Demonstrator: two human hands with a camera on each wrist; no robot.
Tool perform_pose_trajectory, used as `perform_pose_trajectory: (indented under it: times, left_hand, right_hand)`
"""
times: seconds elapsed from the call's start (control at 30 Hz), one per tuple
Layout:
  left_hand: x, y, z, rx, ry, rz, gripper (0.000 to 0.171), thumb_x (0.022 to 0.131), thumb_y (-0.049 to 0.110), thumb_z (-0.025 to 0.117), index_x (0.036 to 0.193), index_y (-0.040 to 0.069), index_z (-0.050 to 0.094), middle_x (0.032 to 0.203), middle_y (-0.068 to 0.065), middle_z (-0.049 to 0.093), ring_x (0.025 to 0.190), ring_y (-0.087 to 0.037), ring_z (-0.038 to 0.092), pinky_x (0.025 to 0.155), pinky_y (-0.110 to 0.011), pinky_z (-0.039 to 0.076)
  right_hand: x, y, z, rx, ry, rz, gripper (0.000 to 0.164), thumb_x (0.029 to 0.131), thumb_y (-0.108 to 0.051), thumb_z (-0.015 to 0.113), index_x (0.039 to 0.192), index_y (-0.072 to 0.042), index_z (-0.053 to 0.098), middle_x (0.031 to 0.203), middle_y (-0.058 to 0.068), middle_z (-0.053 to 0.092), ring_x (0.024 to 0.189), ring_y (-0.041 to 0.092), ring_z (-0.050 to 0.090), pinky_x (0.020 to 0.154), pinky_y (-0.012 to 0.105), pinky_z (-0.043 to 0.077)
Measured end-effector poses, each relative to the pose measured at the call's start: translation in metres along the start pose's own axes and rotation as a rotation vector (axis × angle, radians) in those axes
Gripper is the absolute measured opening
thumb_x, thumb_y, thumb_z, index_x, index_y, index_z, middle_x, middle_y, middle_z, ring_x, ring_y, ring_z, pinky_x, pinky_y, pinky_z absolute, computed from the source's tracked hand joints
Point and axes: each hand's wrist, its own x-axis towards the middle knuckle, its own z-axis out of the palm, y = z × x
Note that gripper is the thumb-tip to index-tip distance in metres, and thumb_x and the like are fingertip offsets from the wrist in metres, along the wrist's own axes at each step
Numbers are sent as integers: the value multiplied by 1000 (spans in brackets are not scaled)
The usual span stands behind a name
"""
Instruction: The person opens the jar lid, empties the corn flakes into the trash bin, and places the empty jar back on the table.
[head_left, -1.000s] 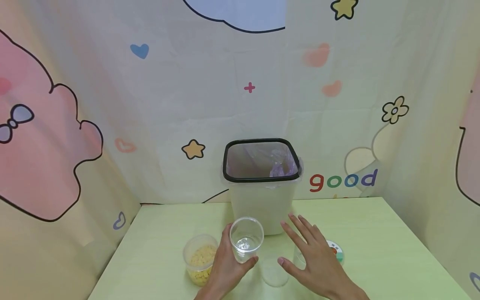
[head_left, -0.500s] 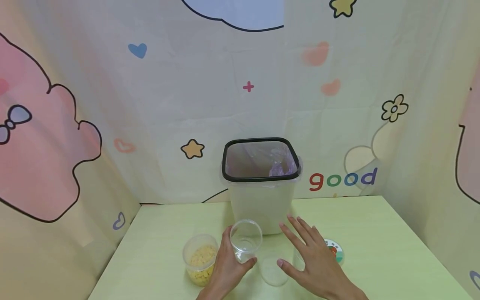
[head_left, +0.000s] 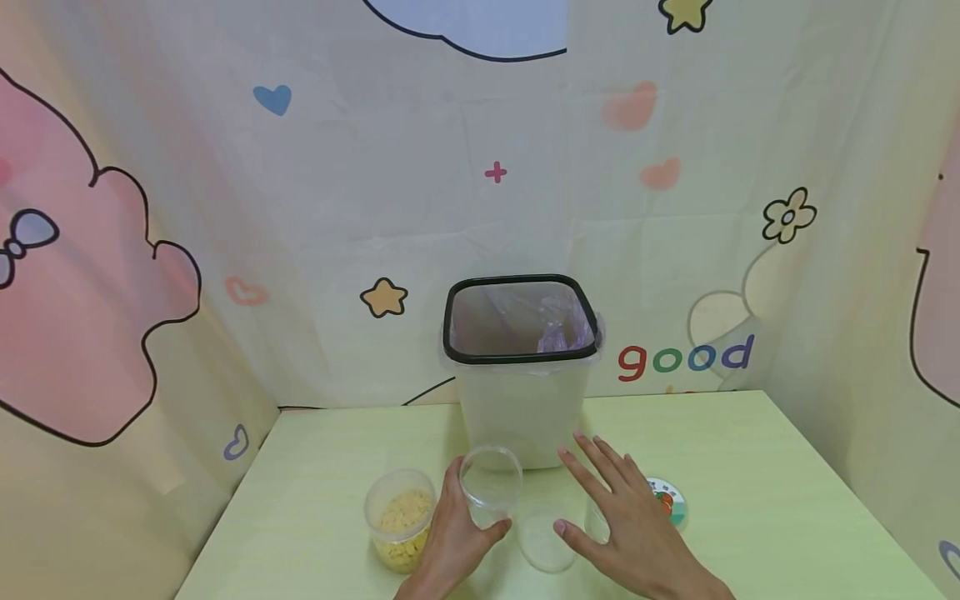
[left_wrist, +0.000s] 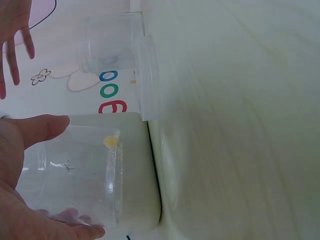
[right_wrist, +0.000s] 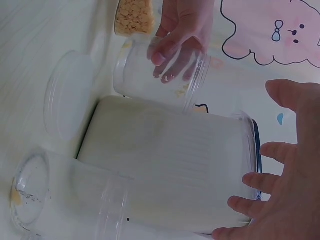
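In the head view my left hand [head_left: 457, 529] grips a clear plastic jar [head_left: 491, 482] by its side, its round mouth facing up. A small yellow bit [left_wrist: 111, 142] clings near that jar's base in the left wrist view; a few pale crumbs show inside in the right wrist view. My right hand [head_left: 633, 517] hovers with fingers spread, holding nothing. Below it stands a second clear jar [right_wrist: 75, 195], mostly hidden by the hand in the head view. Between the hands, a clear round lid [head_left: 547, 542] lies on the table.
Left of my left hand stands a jar of yellow flakes [head_left: 401, 521]. A white bin [head_left: 521, 408] with a black rim and a plastic liner is behind the hands. A round printed lid [head_left: 666, 502] lies beyond my right hand on the pale green table [head_left: 765, 500].
The clear jar in my left hand has come down slightly and tipped a little more upright. My right hand has stayed nearly still.
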Motion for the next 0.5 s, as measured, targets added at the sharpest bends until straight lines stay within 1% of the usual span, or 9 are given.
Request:
perform_pose_trajectory:
  times: [0.2, 0.33, 0.5]
  left_hand:
    - [-1, -4, 3, 13, -20, -38, 105, 70, 28, 87, 149, 5, 23, 144, -20, 47, 125, -40, 54, 99, -54, 48]
    - [-2, -8, 6, 26, -28, -49, 105, 70, 29, 87, 150, 5, 22, 145, -20, 46, 124, -42, 54, 96, -55, 49]
    - [-4, -11, 8, 39, -40, -52, 107, 71, 30, 87, 150, 4, 21, 146, -22, 45, 124, -45, 53, 95, -58, 50]
  right_hand:
    - [-1, 0, 2, 10, 0, 4, 80, 85, -49, 70, 153, -29, 34, 161, -2, 32, 146, 23, 29, 120, 16, -9]
    - [-1, 0, 2, 10, 1, 0, 78, 85, -49, 69, 153, -28, 36, 160, -2, 32, 146, 24, 30, 120, 16, -10]
    - [-2, 0, 1, 15, -17, 13, 78, 86, -50, 69, 153, -30, 34, 161, -3, 31, 146, 24, 30, 119, 15, -11]
